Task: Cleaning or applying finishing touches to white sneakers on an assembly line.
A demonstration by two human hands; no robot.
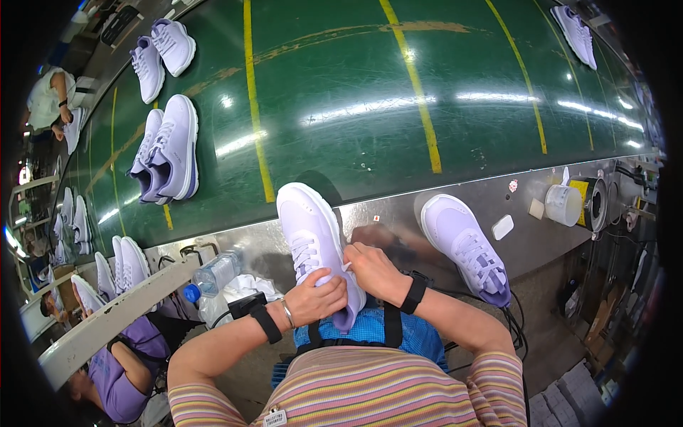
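A lavender sneaker (313,220) with a white sole is held in front of the person's waist, its toe pointing away and overlapping the near edge of the belt in view; whether it rests on anything is hidden. The left hand (316,299) has its grip wrapped over the sneaker near the collar, while the right hand (373,269), at the shoe's right side, has its grip pinched on a small whitish piece (346,266) whose kind cannot be made out. To the right, apart from both hands, a second lavender sneaker (462,242) lies on the metal table (530,238), heel toward the person. Beyond it on that surface are a white oval piece (502,228), a beige block (536,208) and a white tub (563,205). Left of the hands is a clear plastic bottle (217,274) with a blue cap. Past the table stretches a green conveyor belt (341,135) with yellow cross lines, carrying a nearer pair of sneakers (178,146), a farther pair (169,46) and a lone sneaker (575,35) at far right. A co-worker in purple (128,377) is at lower left.
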